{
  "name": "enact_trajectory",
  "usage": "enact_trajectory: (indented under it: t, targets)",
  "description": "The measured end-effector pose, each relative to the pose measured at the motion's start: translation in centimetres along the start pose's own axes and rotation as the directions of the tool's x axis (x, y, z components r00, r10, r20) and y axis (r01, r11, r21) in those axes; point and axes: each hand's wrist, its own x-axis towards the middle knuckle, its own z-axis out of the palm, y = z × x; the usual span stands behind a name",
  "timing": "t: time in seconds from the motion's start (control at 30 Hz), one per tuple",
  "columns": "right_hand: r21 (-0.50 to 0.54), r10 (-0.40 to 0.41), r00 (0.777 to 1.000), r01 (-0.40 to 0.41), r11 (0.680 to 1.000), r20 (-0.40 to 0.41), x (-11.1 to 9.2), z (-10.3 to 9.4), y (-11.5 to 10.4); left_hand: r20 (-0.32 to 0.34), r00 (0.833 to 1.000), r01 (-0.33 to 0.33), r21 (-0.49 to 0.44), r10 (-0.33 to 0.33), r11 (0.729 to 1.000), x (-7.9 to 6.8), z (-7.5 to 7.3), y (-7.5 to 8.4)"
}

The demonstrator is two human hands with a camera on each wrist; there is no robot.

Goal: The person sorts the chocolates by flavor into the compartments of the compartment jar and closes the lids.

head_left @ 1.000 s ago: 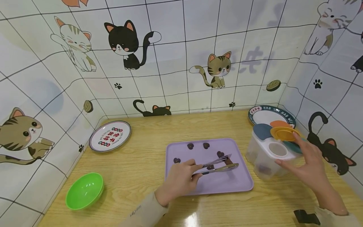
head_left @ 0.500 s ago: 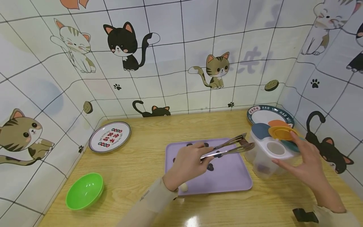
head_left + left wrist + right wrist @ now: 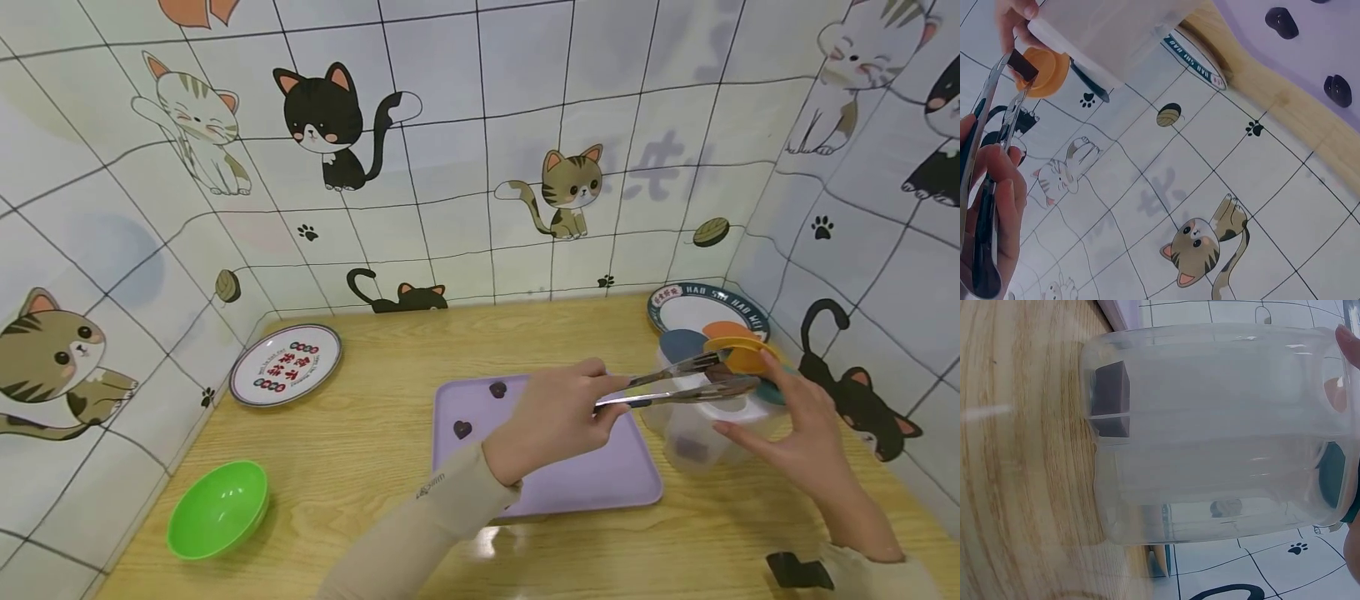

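My left hand (image 3: 558, 417) grips metal tongs (image 3: 690, 393), which reach right across the tray. Between their tips is a dark brown rectangular block (image 3: 1023, 64), over the top of a clear storage container (image 3: 690, 450) with coloured flip lids. My right hand (image 3: 802, 433) holds this container at its top, fingers against the raised yellow lid (image 3: 1052, 70) and thumb at the near rim. Inside, a dark block (image 3: 1112, 400) lies at the bottom. Heart-shaped dark pieces (image 3: 462, 429) lie on the purple tray (image 3: 626, 492); my left hand and forearm hide part of it.
A green bowl (image 3: 217, 510) stands at the near left of the wooden table (image 3: 360, 467), with a white plate (image 3: 285, 365) behind it. Another plate (image 3: 693, 307) with a dark green rim is behind the container. Cat-patterned walls (image 3: 450, 167) enclose the back and sides.
My left hand has lifted the tongs with the brown block off the tray and moved them right, over the container. My right hand stays at the container, still holding the yellow lid up.
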Motion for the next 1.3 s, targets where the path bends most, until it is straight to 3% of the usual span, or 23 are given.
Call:
enact_trajectory:
  t: [0.37,0.7,0.97,1.2,1.3]
  targets:
    - [-0.008,-0.028,0.999,0.028,1.0,-0.015,0.0,0.1,0.0,0.006,1.0,0.001,0.005,-0.001,1.0,0.4,1.3,0.4]
    - [-0.008,-0.074,0.997,0.074,0.997,-0.038,0.1,0.4,0.5,0.021,0.999,0.027,-0.004,-0.027,1.0,-0.4,1.0,-0.3]
    - [0.001,-0.097,0.993,0.097,0.995,-0.07,0.3,0.3,0.5,0.026,0.992,0.125,0.017,-0.125,0.992,-1.9,0.1,-1.8]
    - [0.008,-0.083,0.994,0.084,0.996,-0.07,0.3,0.4,0.4,0.016,0.97,0.244,-0.032,-0.243,0.969,-3.9,-0.8,-3.5]
    - [0.0,-0.064,0.996,0.064,0.998,-0.065,0.3,0.4,0.3,-0.018,0.963,0.27,-0.026,-0.27,0.963,-5.1,-1.0,-4.2]
